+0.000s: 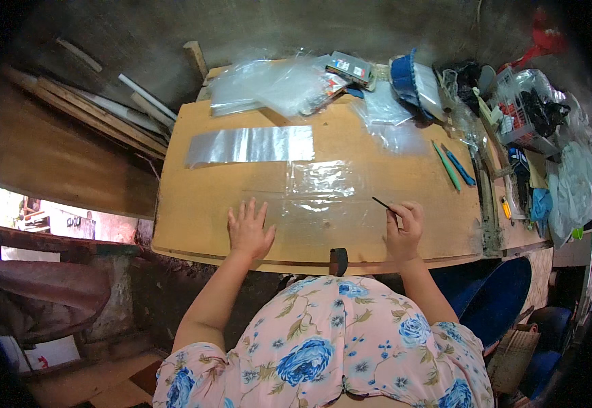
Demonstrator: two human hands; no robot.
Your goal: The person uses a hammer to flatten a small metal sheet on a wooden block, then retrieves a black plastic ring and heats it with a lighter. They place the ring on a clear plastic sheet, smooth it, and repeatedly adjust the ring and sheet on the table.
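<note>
My left hand [249, 228] lies flat with fingers spread on the wooden board [194, 204], pressing the left edge of a clear plastic sheet [323, 194]. My right hand [405, 228] is closed around a thin dark pointed tool [382, 204], its tip resting at the sheet's right edge. A long clear plastic strip [250, 145] lies farther back on the board.
A pile of clear plastic bags [275, 85] sits at the board's far edge. Green and blue pens [454, 166] lie to the right. A blue-and-white basket [411, 81] and cluttered items [534, 109] crowd the far right. A small dark clamp [338, 260] grips the near edge.
</note>
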